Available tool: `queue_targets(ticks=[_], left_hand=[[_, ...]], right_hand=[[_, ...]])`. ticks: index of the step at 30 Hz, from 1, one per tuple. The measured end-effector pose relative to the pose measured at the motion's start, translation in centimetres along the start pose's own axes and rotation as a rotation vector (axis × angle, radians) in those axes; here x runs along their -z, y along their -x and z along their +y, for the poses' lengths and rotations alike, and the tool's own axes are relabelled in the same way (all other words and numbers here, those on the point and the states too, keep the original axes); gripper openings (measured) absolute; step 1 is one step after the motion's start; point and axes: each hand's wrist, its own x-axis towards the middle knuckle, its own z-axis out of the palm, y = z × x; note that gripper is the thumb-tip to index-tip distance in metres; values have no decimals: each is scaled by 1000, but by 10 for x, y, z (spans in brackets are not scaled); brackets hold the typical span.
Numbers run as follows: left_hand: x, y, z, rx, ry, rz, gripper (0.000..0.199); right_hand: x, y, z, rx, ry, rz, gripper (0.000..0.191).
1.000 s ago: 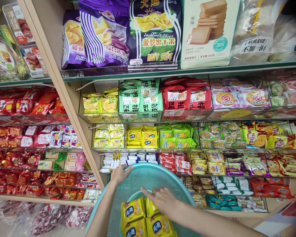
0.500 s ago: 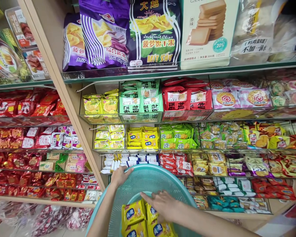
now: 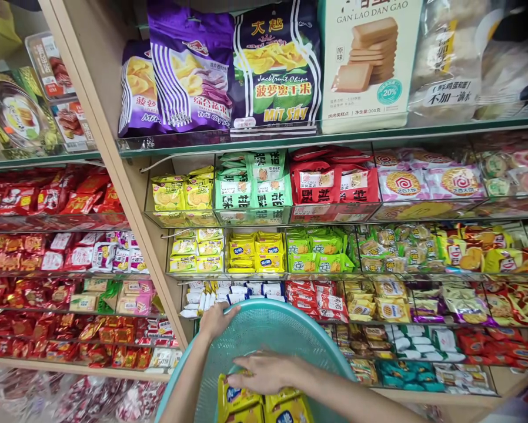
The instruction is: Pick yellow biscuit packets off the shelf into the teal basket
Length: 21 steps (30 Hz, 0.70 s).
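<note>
A teal plastic basket with perforated sides stands tilted toward me at the bottom of the view. My left hand grips its far left rim, fingers hooked over the edge. Yellow snack packets with blue labels lie inside in a small cluster. Over their far side reaches my right hand, palm down, with fingers stretched out to the left; its fingertips appear to touch the upper left packet. Nothing shows in its grip. Matching yellow packets stand in a shelf compartment above the basket.
Clear-fronted shelf compartments hold green packets, red packets and small white packets. Large purple chip bags and a biscuit box stand on the glass shelf above. A wooden upright divides the shelving on the left.
My right hand has shifted left and down over the packets, changing from a pointing finger to outstretched fingers. My left hand stays on the rim. The view has tilted slightly upward.
</note>
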Motion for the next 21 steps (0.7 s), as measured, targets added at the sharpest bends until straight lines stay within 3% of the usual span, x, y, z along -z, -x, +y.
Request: queue_targets(ticks=[3,8,13,16,19,21], left_hand=[[0,-1,-1,14,12,-4,54],[0,-3,-2,23,13,-6,54],[-3,-6,-4,28,31,0,59],[-4,-7,-5,21,33,4,60],[-5,-8,-6,11,19,-1,55],[-6,-9,-7,20,29,2,56]], right_hand=[[0,5,-6,43,9,-48,71],[-3,13,-13,28,42,-50,65],[0,18,-10,32,45,-32,71],[28,18,-8,98,77,163,65],[74,17,-3,161,176,481,45],[106,14,4,130,308,636,36]])
